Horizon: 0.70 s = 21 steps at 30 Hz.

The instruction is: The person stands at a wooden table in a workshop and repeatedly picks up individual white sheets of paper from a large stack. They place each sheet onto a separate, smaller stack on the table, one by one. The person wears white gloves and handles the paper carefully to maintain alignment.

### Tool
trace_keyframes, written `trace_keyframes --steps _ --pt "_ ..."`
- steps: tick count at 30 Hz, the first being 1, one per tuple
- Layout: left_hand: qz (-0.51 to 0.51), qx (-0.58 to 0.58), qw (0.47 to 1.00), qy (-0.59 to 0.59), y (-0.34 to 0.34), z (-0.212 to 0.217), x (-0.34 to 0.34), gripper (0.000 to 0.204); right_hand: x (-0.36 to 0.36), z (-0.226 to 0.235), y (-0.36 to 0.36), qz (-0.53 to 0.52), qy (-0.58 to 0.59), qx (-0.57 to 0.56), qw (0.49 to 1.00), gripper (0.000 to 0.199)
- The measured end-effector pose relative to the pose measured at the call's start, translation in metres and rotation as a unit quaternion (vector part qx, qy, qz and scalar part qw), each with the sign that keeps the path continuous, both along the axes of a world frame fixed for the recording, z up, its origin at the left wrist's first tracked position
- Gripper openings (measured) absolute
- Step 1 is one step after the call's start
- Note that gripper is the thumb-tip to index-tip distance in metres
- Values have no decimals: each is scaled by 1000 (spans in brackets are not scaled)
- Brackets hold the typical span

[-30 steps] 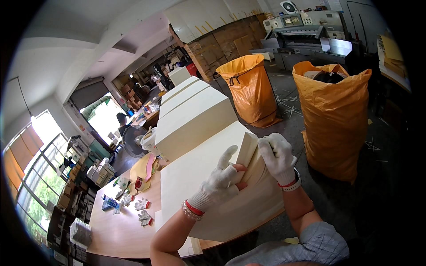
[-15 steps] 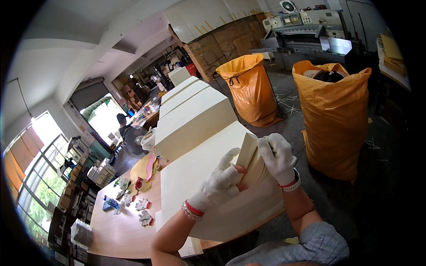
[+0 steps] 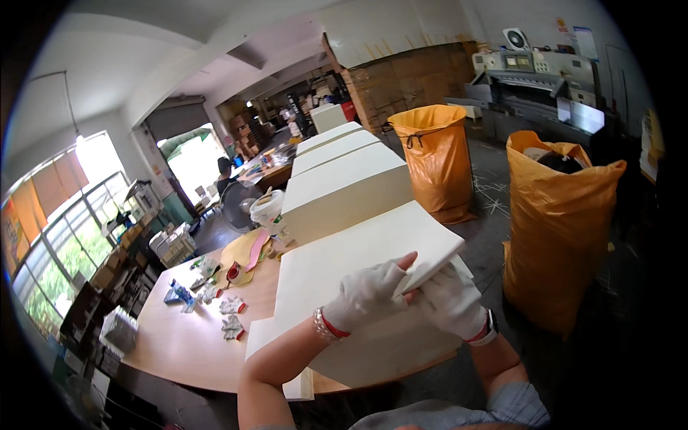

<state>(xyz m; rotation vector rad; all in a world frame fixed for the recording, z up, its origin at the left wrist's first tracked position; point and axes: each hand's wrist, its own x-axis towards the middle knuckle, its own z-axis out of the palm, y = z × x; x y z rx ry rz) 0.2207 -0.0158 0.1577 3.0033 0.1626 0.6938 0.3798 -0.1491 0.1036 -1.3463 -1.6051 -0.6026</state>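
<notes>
A tall stack of large cream paper sheets (image 3: 337, 251) lies on the table in front of me. Its near right corner is lifted as a thick sheaf of paper (image 3: 438, 247), bent upward. My left hand (image 3: 364, 292), in a white knit glove with bare fingertips, pinches the sheaf's near edge, thumb on top. My right hand (image 3: 453, 302), also gloved, is closed around the sheaf's edge at the right, below the raised corner; part of its fingers is hidden by the paper. Loose lower sheets show beside my right wrist.
More tall paper stacks (image 3: 344, 179) stand in a row beyond. Two orange sacks (image 3: 436, 168) (image 3: 562, 236) stand on the floor at right. On the table at left lie spare gloves (image 3: 232, 327), a tape roll (image 3: 234, 273) and a bottle (image 3: 182, 292). A white bucket (image 3: 267, 209) stands behind.
The sheaf, earlier held steeply upright and curled, now leans flatter across the stack. My right hand has come down from above the corner to its edge. The view has shifted.
</notes>
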Motion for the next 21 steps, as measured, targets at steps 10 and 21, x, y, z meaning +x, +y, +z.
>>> trace_keyframes --steps 10,21 --pt "-65 75 989 -107 26 -8 1 48 -11 -5 10 -7 52 4 999 22" --pt "22 -251 832 -494 75 104 -163 72 -108 8 55 129 -110 -86 982 31"
